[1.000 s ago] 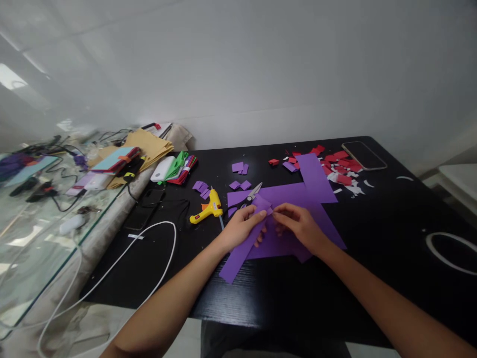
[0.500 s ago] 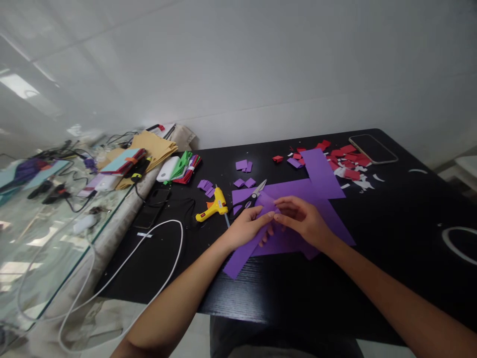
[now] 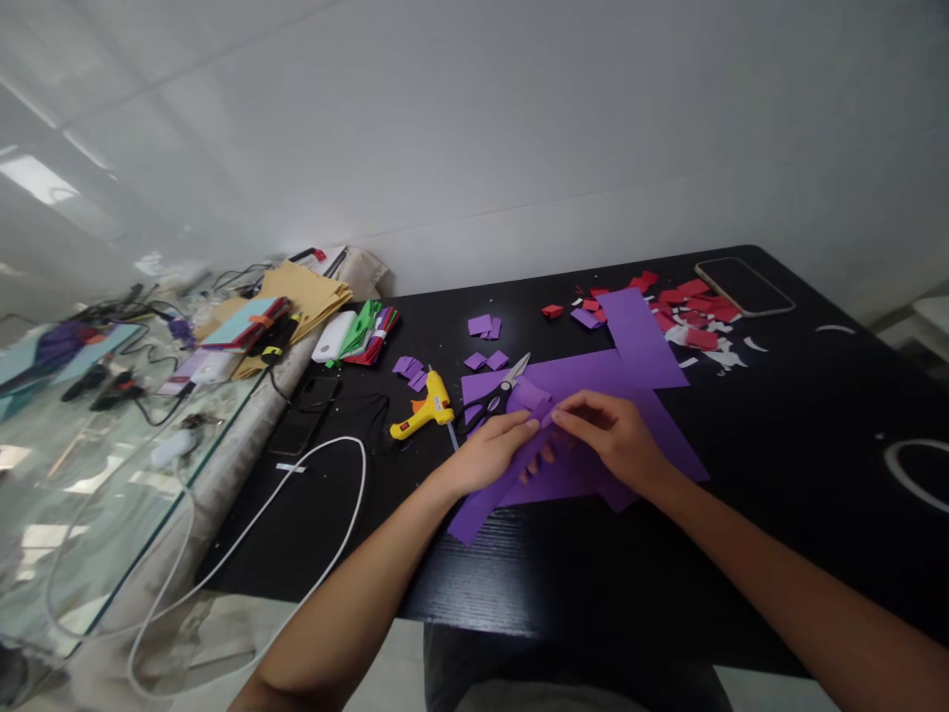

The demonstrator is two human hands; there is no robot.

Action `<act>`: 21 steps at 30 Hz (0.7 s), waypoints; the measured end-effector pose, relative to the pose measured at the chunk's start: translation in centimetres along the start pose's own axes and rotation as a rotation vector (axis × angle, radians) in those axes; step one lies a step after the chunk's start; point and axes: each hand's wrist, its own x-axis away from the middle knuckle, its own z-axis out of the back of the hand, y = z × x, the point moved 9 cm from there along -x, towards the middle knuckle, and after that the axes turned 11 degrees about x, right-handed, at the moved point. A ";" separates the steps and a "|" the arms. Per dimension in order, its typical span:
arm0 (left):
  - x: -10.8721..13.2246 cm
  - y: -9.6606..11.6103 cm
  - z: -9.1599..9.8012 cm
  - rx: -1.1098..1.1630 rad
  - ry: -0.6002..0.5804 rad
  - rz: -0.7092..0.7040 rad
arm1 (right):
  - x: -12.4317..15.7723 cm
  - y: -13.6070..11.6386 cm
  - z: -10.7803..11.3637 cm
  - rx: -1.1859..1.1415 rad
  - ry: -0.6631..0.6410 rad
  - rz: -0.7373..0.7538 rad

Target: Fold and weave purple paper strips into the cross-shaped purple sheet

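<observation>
A long purple paper strip [image 3: 481, 506] slants up from the lower left, its upper end curled over. My left hand [image 3: 495, 451] is closed on the strip, thumb on top and fingertips showing beneath. With thumb and forefinger, my right hand [image 3: 609, 435] pinches the strip's upper part. Under both hands lie larger purple sheets [image 3: 667, 445]. Black-handled scissors [image 3: 498, 398] rest open just beyond my left hand. A yellow glue gun [image 3: 424, 409] lies left of the scissors.
Small purple pieces [image 3: 480, 325] lie farther back. Red and white scraps [image 3: 697, 314] are at the back right, beside a phone [image 3: 745, 286]. Folded coloured papers [image 3: 361, 331], a dark phone [image 3: 303, 415] and a white cable [image 3: 361, 485] are at left, near a cluttered glass surface [image 3: 111, 494].
The strip's upper end has turned and now shows as a curl above my fingers. My right hand has moved slightly right, and the view has shifted a little.
</observation>
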 end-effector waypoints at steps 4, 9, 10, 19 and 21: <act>0.2 0.4 0.0 -0.017 -0.017 0.009 | 0.0 0.0 0.5 -0.013 0.034 -0.017; 0.3 0.4 0.1 -0.025 -0.011 0.013 | 0.0 0.6 0.7 -0.061 0.060 -0.062; 0.3 0.4 0.1 -0.021 -0.005 0.015 | 0.0 0.7 0.7 -0.072 0.063 -0.073; 0.4 0.8 0.4 -0.057 -0.031 0.027 | -0.2 1.3 1.1 -0.176 0.103 -0.117; 0.5 0.8 0.6 -0.079 -0.043 0.038 | -0.5 1.8 1.7 -0.206 0.140 -0.132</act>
